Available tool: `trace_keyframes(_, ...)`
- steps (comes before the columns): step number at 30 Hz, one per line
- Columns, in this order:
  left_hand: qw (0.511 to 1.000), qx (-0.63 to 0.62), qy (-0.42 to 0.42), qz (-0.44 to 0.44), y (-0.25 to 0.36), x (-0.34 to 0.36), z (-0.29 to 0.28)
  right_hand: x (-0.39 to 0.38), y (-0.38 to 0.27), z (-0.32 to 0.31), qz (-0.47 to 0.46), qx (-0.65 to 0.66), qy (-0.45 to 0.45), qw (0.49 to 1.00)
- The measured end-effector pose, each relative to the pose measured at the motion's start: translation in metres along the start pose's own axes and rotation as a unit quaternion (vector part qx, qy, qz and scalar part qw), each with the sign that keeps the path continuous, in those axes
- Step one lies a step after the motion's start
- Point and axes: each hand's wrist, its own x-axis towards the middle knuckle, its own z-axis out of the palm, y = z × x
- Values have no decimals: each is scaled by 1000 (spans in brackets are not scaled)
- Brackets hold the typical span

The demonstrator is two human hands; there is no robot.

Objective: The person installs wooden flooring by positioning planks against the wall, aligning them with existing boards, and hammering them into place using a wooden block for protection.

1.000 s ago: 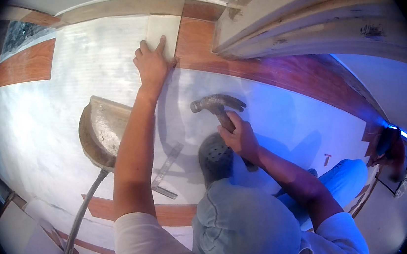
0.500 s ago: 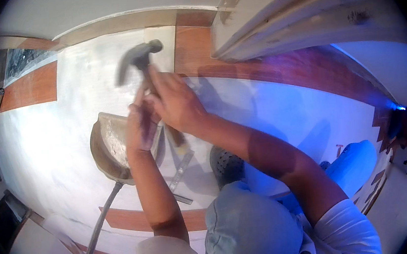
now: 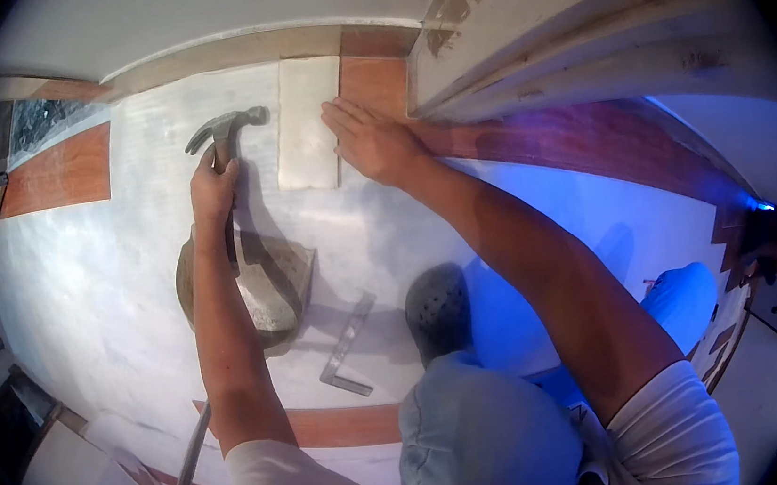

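My left hand is wrapped round the handle of a claw hammer, its head pointing away from me and above the floor. My right hand lies with fingers stretched over the edge of a reddish-brown wood-look plank, its fingertips close to a pale rectangular block. That block lies beside the plank, near the far wall. Below my left forearm stands a dustpan-like scoop, partly hidden by the arm. A small metal try square rests on the white floor covering to its right.
Another reddish-brown plank lies at the far left, and one runs across nearer me. The scoop's long handle comes toward me at lower left. A worn door frame rises at far right. My shoe is beside the square.
My hands have come apart. The hammer, earlier between both hands, is now in the left alone and further left. My right hand has moved away to the plank, uncovering the pale block.
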Motion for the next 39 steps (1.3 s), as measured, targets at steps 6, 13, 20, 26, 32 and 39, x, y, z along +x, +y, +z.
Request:
trace_keyframes(6, 999, 9, -41, 29, 14, -1, 8, 0, 3, 2, -3, -38, -11, 999)
trace_keyframes(13, 1000, 17, -12, -4, 13, 11, -10, 0, 3, 1, -11, -34, 13, 999)
trace_keyframes(20, 993, 63, -98, 6, 43, 8, 3, -6, 4, 2, -10, -73, 1, 997)
trace_keyframes(26, 999, 28, -38, 14, 12, 11, 3, 1, 4, 4, -4, -76, -18, 997)
trace_keyframes(32, 994, 63, -85, 28, 28, 10, 4, 0, 6, 4, 0, -77, -33, 996)
trace_keyframes(39, 988, 101, 0, 119, 6, 13, 24, 1, 2, 5, 0, -75, -10, 997)
